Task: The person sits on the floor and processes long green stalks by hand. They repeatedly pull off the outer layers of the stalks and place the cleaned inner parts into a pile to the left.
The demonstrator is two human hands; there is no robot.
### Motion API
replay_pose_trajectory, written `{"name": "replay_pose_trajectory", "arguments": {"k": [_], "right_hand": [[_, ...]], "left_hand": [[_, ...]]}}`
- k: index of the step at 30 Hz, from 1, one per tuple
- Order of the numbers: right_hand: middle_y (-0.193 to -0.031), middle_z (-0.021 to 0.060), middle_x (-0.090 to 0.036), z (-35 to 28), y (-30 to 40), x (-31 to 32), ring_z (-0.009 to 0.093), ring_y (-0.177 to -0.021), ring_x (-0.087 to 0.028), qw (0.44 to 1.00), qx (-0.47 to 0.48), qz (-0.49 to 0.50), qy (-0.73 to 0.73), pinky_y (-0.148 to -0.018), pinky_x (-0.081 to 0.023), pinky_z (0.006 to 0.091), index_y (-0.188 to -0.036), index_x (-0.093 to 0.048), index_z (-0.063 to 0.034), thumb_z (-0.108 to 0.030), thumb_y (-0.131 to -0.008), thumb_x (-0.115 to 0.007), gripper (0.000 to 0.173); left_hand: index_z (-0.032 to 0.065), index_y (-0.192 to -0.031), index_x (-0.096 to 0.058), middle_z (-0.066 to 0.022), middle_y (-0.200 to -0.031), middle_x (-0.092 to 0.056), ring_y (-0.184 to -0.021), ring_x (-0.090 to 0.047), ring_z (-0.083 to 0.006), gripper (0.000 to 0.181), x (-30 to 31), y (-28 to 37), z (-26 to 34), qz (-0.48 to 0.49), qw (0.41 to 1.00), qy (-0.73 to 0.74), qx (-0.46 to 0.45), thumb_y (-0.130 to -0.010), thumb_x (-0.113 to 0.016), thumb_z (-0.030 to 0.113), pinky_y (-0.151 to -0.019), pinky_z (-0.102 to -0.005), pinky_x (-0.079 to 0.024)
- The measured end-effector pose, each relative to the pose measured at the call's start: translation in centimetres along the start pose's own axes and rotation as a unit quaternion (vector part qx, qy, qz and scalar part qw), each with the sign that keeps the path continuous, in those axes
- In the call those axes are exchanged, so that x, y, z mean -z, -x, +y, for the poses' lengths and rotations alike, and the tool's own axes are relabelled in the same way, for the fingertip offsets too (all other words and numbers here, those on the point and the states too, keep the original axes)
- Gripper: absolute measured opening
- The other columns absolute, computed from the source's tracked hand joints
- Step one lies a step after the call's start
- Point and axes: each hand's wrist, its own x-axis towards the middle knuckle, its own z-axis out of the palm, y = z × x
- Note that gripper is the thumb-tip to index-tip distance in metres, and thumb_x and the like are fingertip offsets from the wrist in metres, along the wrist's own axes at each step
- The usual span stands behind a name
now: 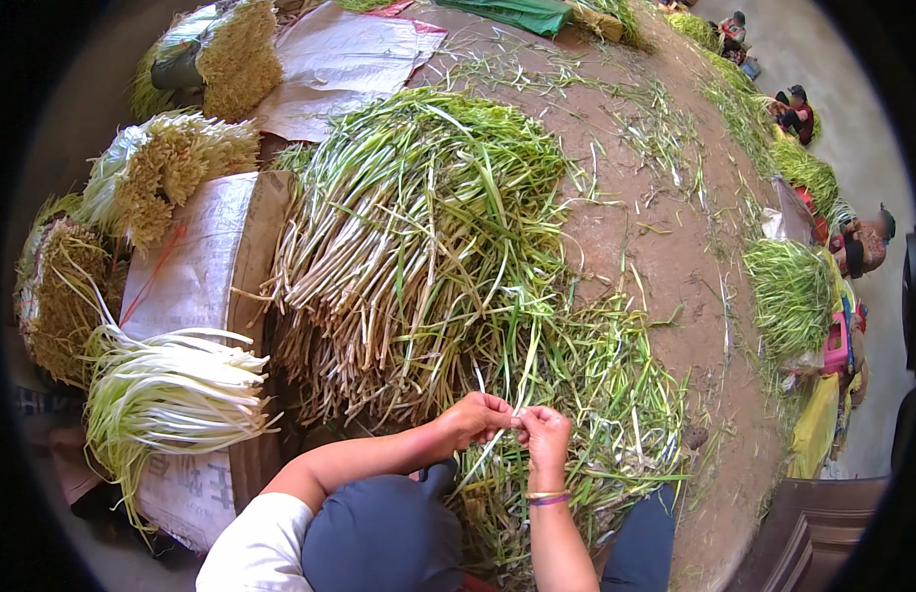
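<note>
My left hand [478, 423] and my right hand [545, 436] meet at the lower middle, fingertips almost touching. Between them they pinch a thin, pale green leafy stalk [530, 362], which slants from upper right to lower left. Beyond my hands lies a large heap of leafy stalks [428, 222], green tops away from me and brownish stem ends nearer. Loose leaves and peelings [613, 414] are piled under and right of my hands. To the left, a bunch of clean white stalks [191, 392] rests on a box with a whitish cover [191, 274]. My right wrist wears bangles.
Stacked bundles of pale stalks [239, 59] stand at the upper left beside a white woven sheet [339, 66]. Scattered leaves litter the brown floor [672, 296]. Several people sit along the far right near more green heaps [791, 296] and a pink plastic stool [836, 342]. A dark panelled wooden surface [813, 518] is at lower right.
</note>
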Motion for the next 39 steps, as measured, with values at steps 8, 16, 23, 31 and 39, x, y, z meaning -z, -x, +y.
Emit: {"name": "replay_pose_trajectory", "arguments": {"k": [8,16,23,31,39], "right_hand": [[-0.058,0.0039,-0.055,-1.4,8.1,0.2,0.008,-0.045,-0.048,0.995,0.064,0.07,-0.036,-0.042,-0.039,0.0188,-0.073,-0.054,-0.0001,-0.005,-0.077,-0.057,0.007],[-0.063,0.0137,-0.061,4.8,17.5,10.1,0.025,-0.058,-0.061,0.878,-0.023,-0.012,0.477,-0.058,-0.049,0.0332,-0.07,-0.063,-0.002,-0.016,-0.064,-0.066,0.015],[-0.082,0.0098,-0.062,0.8,10.1,10.6,0.02,-0.067,-0.061,0.809,0.074,-0.072,0.578,-0.06,-0.049,0.0297,-0.089,-0.058,-0.0032,-0.016,-0.074,-0.062,0.02],[-0.077,0.0142,-0.061,-0.8,-9.3,-6.9,0.016,-0.053,-0.058,0.971,0.153,-0.09,0.162,-0.049,-0.046,0.0254,-0.104,-0.051,0.0065,-0.022,-0.08,-0.058,0.038],[-0.049,0.0034,-0.05,0.6,-15.0,-9.9,0.007,-0.034,-0.042,0.996,-0.047,-0.065,-0.041,-0.03,-0.031,0.021,-0.061,-0.051,-0.0028,-0.016,-0.079,-0.06,0.024]], "left_hand": [[0.01,-0.072,-0.053,0.0003,-0.06,-0.055,-0.047,-0.047,-0.0061,0.013,-2.2,1.4,2.5,0.012,0.996,0.057,-0.062,-0.082,-0.056,0.018,-0.041,-0.0193,-0.036],[0.0091,-0.082,-0.047,-0.0049,-0.063,-0.057,-0.053,-0.057,-0.0142,0.009,-1.9,4.7,10.2,0.069,0.958,0.133,-0.243,-0.086,-0.048,0.017,-0.048,-0.0255,-0.05],[0.0083,-0.09,-0.047,0.0018,-0.052,-0.042,-0.038,-0.036,-0.0058,0.013,1.0,10.6,14.9,0.036,0.893,0.192,-0.406,-0.09,-0.041,0.02,-0.033,-0.0188,-0.029],[0.0038,-0.107,-0.04,-0.0026,-0.063,-0.04,-0.043,-0.034,-0.0064,0.022,3.8,18.4,18.4,-0.002,0.771,0.186,-0.609,-0.091,-0.037,0.018,-0.035,-0.0185,-0.028],[0.0065,-0.1,-0.059,-0.0015,-0.058,-0.056,-0.038,-0.041,-0.0042,0.021,9.8,13.9,16.3,0.166,0.816,0.368,-0.415,-0.081,-0.056,0.015,-0.03,-0.0171,-0.03]]}}
